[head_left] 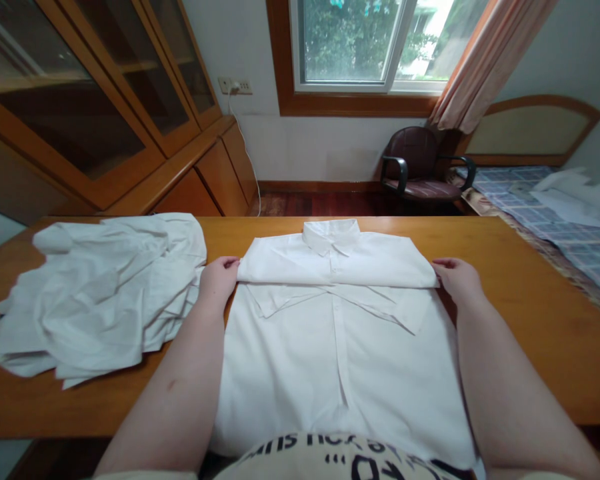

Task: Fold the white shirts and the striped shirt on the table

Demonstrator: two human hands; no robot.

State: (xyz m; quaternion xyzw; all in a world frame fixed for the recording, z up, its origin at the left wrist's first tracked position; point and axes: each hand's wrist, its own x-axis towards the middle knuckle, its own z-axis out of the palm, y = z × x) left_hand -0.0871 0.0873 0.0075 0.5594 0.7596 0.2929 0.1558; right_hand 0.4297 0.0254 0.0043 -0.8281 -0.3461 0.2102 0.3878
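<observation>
A white button-up shirt (290,360) lies spread on the table, its collar (333,235) at the far side. A straight fold edge crosses its chest, and folded layers show just below that edge. My left hand (220,277) pinches the left side of the shirt at the upper part, fingers closed on the cloth. Level with it on the opposite side, my right hand (459,277) pinches the right end of the same part. The shirt's near end hangs by my body, partly hidden by my printed top (340,460).
A loose heap of white clothes (105,293) rests on the wooden table (540,320) to the left. Beyond the table are a glass-doored cabinet (180,143), an office chair (420,167) and a bed (550,200) with a plaid cover. A white cord (245,143) runs down the wall.
</observation>
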